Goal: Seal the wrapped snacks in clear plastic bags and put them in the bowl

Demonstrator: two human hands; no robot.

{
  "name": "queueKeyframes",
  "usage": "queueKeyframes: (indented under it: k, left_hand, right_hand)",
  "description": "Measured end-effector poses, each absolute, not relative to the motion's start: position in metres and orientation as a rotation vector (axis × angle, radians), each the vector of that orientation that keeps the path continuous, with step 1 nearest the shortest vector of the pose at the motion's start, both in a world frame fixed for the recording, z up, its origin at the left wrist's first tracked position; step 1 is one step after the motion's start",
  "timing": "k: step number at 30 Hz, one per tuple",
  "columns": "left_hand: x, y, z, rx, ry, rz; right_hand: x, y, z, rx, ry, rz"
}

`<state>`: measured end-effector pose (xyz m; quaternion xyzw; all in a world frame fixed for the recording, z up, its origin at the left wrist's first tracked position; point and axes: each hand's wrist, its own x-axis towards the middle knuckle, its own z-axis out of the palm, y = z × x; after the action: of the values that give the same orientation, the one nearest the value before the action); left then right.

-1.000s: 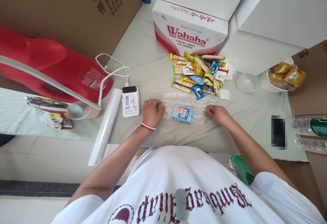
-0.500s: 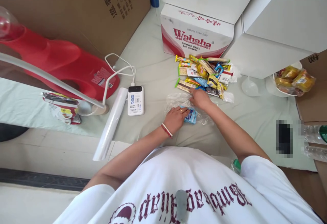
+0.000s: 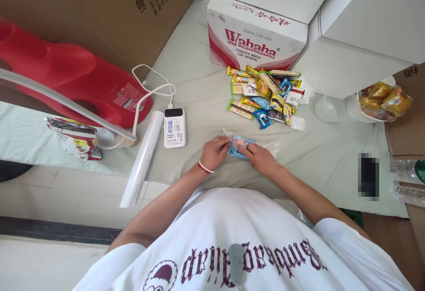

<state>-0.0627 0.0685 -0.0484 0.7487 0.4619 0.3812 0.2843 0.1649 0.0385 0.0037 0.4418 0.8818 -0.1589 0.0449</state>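
In front of my shirt, a small blue snack packet [image 3: 244, 153] lies on clear plastic film [image 3: 272, 147] over the pale cloth. My left hand [image 3: 214, 154], wearing a ring and a red and white bracelet, pinches the film at the packet's left end. From the right, my right hand [image 3: 264, 160] grips the packet with its thumb and fingers. Just beyond both hands is a pile of wrapped snacks [image 3: 265, 92], with another blue packet [image 3: 262, 118] on its near side.
A Wahaba-style white and red carton [image 3: 252, 39] stands behind the snacks. To the left are a power bank [image 3: 175, 128] with a white cable, a film roll [image 3: 142, 158] and a red plastic container [image 3: 83, 74]. A white bowl [image 3: 353, 109] of wrapped food sits right.
My right hand has come back from the pile's near edge onto the blue packet. My left hand has shifted left, from lying over the packet to pinching at its left end.
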Motion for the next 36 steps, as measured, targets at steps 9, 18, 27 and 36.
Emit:
queueKeyframes:
  k: [9,18,27,36]
  left_hand:
    - [-0.082,0.100,-0.027,1.898,1.386,0.888]
    - [-0.074,0.071,0.013,1.708,1.609,0.617]
    - [-0.004,0.056,-0.004,1.967,1.436,0.502]
    - [-0.003,0.045,0.002,2.237,1.653,0.247]
  right_hand:
    - [0.162,0.035,-0.004,1.374,2.696,-0.700]
    - [0.159,0.040,-0.001,1.483,2.647,-0.913]
    - [0.178,0.029,0.000,1.856,2.727,-1.242]
    - [0.195,0.012,0.007,2.532,2.086,-0.300]
